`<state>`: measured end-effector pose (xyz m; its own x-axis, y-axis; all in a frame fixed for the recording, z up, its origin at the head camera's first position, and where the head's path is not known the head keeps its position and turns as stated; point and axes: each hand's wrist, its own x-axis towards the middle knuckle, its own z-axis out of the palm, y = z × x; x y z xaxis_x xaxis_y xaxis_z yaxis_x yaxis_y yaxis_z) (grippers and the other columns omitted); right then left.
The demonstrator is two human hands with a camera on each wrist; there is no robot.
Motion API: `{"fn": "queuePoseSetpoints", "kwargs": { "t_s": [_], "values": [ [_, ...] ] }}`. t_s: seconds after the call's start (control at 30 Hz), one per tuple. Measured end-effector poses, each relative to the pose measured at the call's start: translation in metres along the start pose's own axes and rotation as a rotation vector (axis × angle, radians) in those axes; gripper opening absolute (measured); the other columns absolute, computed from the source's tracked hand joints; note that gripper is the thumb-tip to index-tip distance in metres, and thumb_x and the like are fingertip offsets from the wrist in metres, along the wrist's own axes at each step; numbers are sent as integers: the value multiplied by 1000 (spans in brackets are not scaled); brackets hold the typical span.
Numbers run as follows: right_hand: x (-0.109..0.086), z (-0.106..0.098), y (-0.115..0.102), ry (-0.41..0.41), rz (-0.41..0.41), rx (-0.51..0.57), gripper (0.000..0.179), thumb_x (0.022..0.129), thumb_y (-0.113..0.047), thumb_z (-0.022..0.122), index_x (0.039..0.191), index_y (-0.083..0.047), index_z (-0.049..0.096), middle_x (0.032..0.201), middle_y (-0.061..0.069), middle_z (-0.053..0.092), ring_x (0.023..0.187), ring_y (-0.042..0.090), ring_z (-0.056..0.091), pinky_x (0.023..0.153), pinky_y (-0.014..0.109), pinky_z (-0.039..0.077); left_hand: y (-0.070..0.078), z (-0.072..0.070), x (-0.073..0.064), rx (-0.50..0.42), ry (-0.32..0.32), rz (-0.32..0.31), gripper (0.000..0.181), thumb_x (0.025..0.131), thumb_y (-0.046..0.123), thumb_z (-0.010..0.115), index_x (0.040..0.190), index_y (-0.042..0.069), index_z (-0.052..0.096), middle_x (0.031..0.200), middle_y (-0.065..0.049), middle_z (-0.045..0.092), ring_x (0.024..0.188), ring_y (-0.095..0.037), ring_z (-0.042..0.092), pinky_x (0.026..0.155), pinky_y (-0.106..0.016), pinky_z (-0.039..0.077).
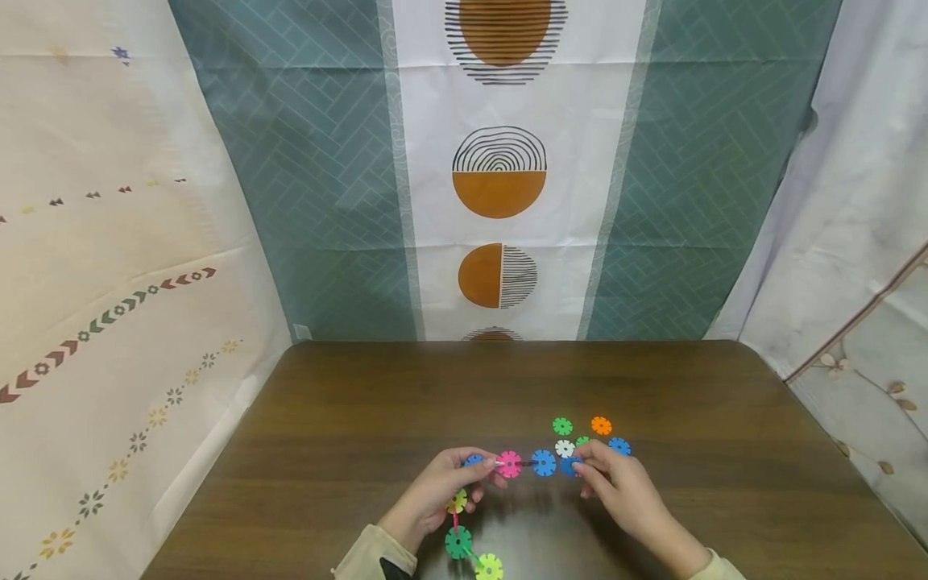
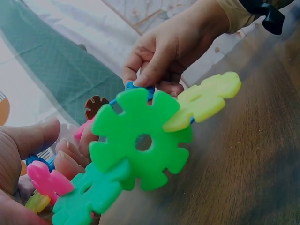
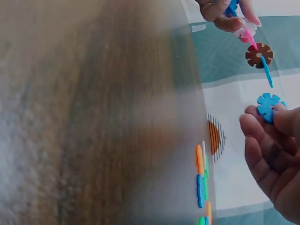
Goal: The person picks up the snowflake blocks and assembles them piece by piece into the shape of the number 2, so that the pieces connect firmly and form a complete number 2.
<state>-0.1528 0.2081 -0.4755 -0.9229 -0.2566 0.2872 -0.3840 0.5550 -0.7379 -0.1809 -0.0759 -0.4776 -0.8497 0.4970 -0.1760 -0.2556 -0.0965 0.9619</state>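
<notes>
My left hand [image 1: 449, 483] grips a chain of interlocked notched plastic discs near its bend. To its right the chain runs through a pink disc [image 1: 510, 464] and a brown disc [image 3: 251, 58] to a blue end disc [image 1: 544, 462]. Toward me hang a yellow disc [image 1: 457, 501], a green disc [image 1: 458, 542] and a yellow-green disc [image 1: 489, 567]. Between thumb and fingers, my right hand [image 1: 627, 491] pinches a separate blue disc [image 3: 267, 106]. A small gap parts it from the chain's blue end. In the left wrist view, a bright green disc [image 2: 115, 140] partly hides the right fingertips.
Loose discs lie on the brown wooden table [image 1: 377, 395] just beyond the right hand: green [image 1: 562, 426], orange [image 1: 601, 425], white [image 1: 565, 449] and blue [image 1: 619, 446] among them. A patterned curtain [image 1: 500, 201] hangs behind the table's far edge, with pale cloths at both sides.
</notes>
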Motion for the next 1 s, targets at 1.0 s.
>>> {"fn": "queuePoseSetpoints", "kwargs": {
  "t_s": [1.0],
  "values": [
    [5,14,-13,231,-386,-239,33,76,6,76,81,-19,55,64,-20,48,57,-7,41,53,10,35,-9,4,1,-16,14,-17,28,96,19,63,111,-5,64,83,-6,71,50,-4,47,44,-17,39]
  ]
}}
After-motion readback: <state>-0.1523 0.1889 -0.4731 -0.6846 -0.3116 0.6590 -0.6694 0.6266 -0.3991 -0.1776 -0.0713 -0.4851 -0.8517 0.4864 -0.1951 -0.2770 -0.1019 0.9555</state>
